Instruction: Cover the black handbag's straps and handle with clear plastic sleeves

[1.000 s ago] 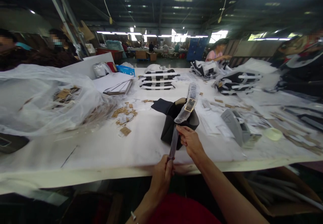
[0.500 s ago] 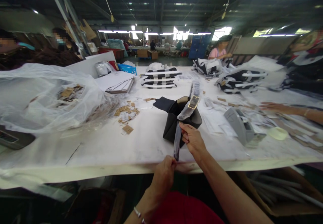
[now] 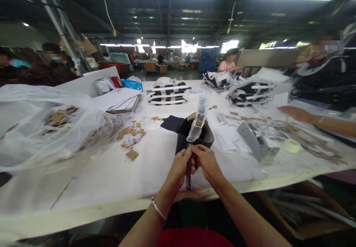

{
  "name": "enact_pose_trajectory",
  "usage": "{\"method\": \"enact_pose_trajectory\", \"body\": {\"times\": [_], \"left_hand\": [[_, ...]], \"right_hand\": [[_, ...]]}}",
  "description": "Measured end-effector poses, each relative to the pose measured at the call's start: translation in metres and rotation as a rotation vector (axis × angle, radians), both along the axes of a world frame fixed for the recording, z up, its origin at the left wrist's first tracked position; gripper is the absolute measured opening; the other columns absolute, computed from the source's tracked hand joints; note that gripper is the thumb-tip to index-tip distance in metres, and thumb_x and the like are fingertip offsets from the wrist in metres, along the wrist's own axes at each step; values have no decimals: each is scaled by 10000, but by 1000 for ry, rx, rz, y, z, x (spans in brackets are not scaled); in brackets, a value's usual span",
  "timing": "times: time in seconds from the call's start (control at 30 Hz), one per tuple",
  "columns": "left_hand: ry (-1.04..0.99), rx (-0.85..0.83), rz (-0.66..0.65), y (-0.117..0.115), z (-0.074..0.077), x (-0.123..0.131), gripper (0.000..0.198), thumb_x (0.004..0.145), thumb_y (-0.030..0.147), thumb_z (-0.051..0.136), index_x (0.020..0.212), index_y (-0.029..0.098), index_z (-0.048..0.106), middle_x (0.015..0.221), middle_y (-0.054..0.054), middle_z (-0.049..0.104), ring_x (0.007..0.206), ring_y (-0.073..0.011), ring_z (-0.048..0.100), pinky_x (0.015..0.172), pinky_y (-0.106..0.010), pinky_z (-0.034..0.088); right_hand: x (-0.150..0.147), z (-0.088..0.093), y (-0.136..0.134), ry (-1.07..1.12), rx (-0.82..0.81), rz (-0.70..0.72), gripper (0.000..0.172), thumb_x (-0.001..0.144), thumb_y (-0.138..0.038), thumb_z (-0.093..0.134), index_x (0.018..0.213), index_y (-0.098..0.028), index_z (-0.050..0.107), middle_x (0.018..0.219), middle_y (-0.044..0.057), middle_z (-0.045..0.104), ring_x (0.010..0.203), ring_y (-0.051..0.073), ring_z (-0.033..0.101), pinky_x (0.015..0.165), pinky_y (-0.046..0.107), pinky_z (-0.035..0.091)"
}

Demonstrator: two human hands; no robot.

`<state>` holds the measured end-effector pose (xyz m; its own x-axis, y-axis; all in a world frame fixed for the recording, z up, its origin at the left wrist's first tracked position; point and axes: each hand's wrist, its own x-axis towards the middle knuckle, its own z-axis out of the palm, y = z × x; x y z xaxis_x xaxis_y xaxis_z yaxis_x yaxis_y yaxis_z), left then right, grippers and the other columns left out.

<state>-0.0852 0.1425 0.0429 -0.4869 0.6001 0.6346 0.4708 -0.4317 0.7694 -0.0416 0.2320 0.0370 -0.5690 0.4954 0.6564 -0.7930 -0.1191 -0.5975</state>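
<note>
My left hand (image 3: 179, 163) and my right hand (image 3: 205, 160) meet over the near part of a white table (image 3: 111, 173). Both pinch a long dark strap wrapped in clear plastic (image 3: 195, 128). The strap rises from my fingers and carries a gold rectangular buckle (image 3: 199, 119) near its upper end. Its lower end hangs below my hands. Just behind the strap stands a black bag (image 3: 183, 132) with its mouth up.
A large clear plastic sheet (image 3: 41, 124) covers brown tags at the left. Loose tags (image 3: 130, 134) lie beside it. A grey tape dispenser (image 3: 257, 141) stands at the right, with another person's hand (image 3: 294, 113) beyond. Striped black-and-white bags (image 3: 167, 93) are stacked at the back.
My left hand has slid up the strap from the table's edge and now meets my right hand. The strap's lower end hangs free. The view has shifted slightly.
</note>
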Motion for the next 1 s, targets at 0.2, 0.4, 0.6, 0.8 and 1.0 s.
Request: {"method": "enact_pose_trajectory", "body": {"times": [0.2,0.4,0.6,0.8,1.0], "left_hand": [[18,49,58,4,-4,-4,557,652,629,736,760,158,458,538,80,455,322,-4,261,313,-148,161],[6,71,95,3,0,-4,525,623,579,763,789,145,519,516,87,447,308,-3,249,311,-145,152],[-24,89,111,5,2,-5,545,594,583,778,793,148,517,509,94,430,310,-1,252,312,-136,153],[-42,90,124,8,-2,-8,539,593,573,781,805,152,518,519,95,429,311,-3,252,306,-135,147],[-50,102,187,8,-1,-4,577,541,579,801,812,142,539,519,96,439,314,0,257,307,-131,161]], "right_hand": [[0,3,7,22,35,-17,353,628,-442,736,677,-141,559,508,-66,452,374,27,303,373,197,161],[24,-38,41,-146,389,-518,315,865,-487,530,879,-177,581,598,-13,593,454,104,495,464,223,335],[42,-116,117,-780,652,-1229,502,907,-399,551,1310,-105,503,906,164,702,905,313,670,734,359,439],[25,-126,152,-587,305,-688,788,878,-431,534,1526,-111,218,667,68,669,487,213,635,463,281,455],[17,-131,163,-365,55,-443,919,766,-317,607,1537,-136,138,664,20,677,497,197,658,344,194,428]]}}
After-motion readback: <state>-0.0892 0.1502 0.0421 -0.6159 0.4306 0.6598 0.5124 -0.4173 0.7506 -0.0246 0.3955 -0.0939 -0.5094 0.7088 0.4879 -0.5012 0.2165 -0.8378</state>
